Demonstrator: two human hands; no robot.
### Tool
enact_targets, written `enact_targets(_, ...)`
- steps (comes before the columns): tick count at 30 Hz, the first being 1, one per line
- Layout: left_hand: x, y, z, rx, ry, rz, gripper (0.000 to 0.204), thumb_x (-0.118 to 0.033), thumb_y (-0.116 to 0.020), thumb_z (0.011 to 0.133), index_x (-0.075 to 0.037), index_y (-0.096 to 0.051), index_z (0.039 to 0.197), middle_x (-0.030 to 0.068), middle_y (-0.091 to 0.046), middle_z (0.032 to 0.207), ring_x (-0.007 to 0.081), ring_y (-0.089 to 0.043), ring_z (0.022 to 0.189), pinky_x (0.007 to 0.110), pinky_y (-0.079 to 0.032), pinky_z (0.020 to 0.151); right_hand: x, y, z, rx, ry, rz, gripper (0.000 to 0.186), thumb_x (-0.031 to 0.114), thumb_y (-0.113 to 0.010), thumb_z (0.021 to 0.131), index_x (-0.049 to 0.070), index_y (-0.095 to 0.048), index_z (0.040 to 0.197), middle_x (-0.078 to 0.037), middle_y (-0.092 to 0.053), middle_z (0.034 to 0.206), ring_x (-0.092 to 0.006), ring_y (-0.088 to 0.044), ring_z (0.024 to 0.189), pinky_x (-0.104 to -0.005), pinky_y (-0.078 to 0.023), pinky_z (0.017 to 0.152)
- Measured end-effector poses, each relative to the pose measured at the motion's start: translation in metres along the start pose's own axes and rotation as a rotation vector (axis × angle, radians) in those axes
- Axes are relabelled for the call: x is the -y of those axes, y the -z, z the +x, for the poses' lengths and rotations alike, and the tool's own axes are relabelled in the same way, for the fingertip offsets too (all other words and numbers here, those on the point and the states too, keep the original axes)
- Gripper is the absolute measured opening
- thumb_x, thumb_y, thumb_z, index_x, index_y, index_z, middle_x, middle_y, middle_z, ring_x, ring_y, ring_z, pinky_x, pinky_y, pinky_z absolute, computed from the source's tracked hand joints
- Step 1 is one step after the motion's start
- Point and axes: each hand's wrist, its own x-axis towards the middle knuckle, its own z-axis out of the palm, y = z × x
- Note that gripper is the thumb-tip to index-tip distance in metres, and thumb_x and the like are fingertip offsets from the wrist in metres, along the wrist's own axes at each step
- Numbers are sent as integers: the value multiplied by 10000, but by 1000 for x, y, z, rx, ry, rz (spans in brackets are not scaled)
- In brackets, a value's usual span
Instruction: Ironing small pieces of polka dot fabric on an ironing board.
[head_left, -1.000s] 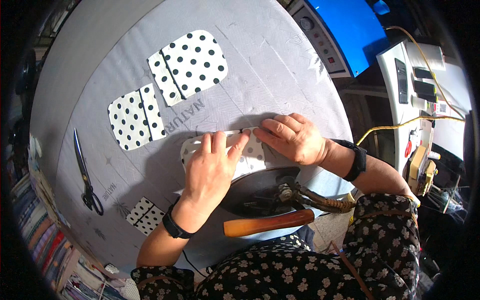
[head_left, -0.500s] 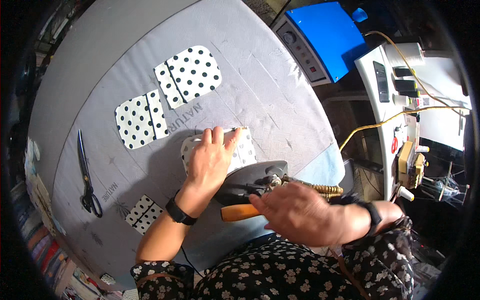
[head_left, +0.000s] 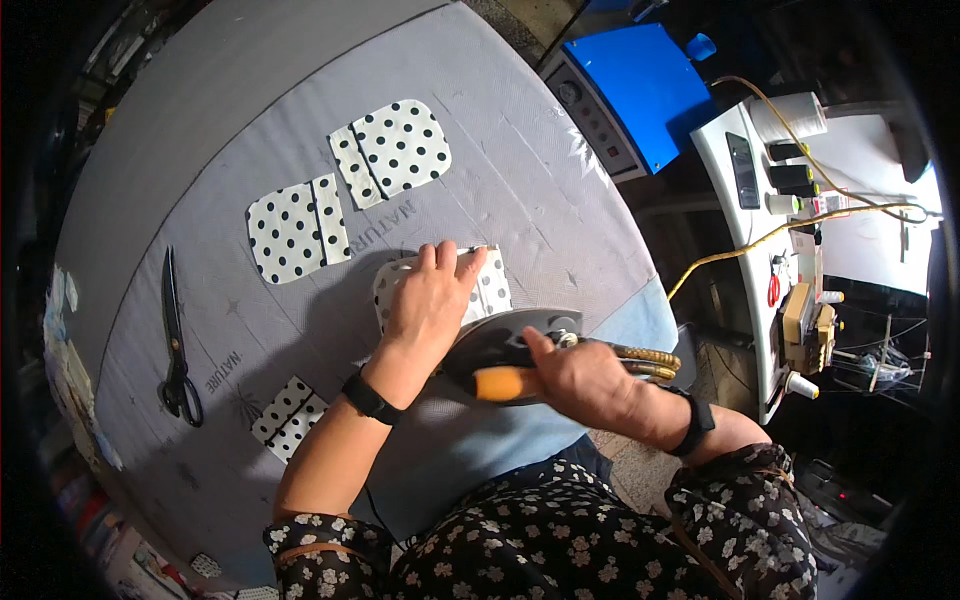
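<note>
My left hand [head_left: 428, 312] lies on a white piece of fabric with black polka dots [head_left: 492, 285], its fingers stretched out near the far edge. Just to the right of it, my right hand [head_left: 592, 385] grips the orange handle of a dark iron [head_left: 492, 338]. The iron's plate touches or overlaps the near edge of that fabric; the exact contact is hidden. Two matching dotted pieces, each with a dark line across, rest farther off: one fabric piece [head_left: 408, 148] and another fabric piece [head_left: 290, 232]. A smaller dotted piece [head_left: 289, 418] sits left of my left forearm.
Black-handled scissors [head_left: 173, 335] lie at the left of the grey padded table cover [head_left: 480, 180]. Beyond the right edge stand a blue box-shaped machine [head_left: 640, 95] and a white worktop [head_left: 735, 215] with thread spools. A yellow cord [head_left: 740, 238] runs across there.
My right hand and the iron have moved a little away from me, and the handle has turned. My left hand stays on the fabric. The whole view has shifted slightly.
</note>
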Motion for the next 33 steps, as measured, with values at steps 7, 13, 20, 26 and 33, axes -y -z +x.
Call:
enact_targets(7, -3, -6, 0, 8, 19, -44, 622, -81, -592, 829, -270, -499, 1414, 89, -517, 1047, 271, -550, 989, 297, -557, 730, -73, 13, 1, -390, -340, 476, 348, 124, -635, 854, 5, -448, 1122, -192, -585, 595, -374, -615, 525, -466, -459, 455)
enact_targets(13, -4, -8, -3, 0, 17, 45, 611, -99, -573, 840, -246, -486, 1426, 81, -532, 1076, 251, -533, 1004, 278, -526, 764, -94, 17, 38, -357, -335, 223, 353, 172, -655, 859, -12, -468, 1095, -147, -583, 592, -332, -621, 526, -422, -481, 464)
enact_targets(20, -3, -1, -11, 56, -32, 60, 624, -152, -567, 850, -206, -456, 1461, 111, -541, 1131, 262, -494, 1063, 328, -451, 923, -94, 13, 45, -225, -360, 138, 453, 214, -652, 876, -22, -454, 1208, -112, -593, 603, -300, -633, 538, -400, -494, 474)
enact_targets(26, -3, 1, -16, 59, -8, 7, 597, -127, -561, 850, -139, -473, 1440, 154, -542, 1177, 297, -498, 1121, 340, -465, 947, -96, 28, 57, -180, -288, 170, 513, 207, -680, 851, -11, -427, 1240, -127, -623, 651, -324, -658, 596, -417, -525, 532)
enact_targets(33, 1, -4, -18, -104, 55, -155, 418, -85, -564, 830, 41, -577, 1229, 176, -553, 1178, 290, -531, 1145, 350, -497, 969, -101, 30, 61, -183, -169, 137, 521, 199, -686, 847, -27, -436, 1244, -110, -640, 673, -290, -662, 590, -392, -528, 527)
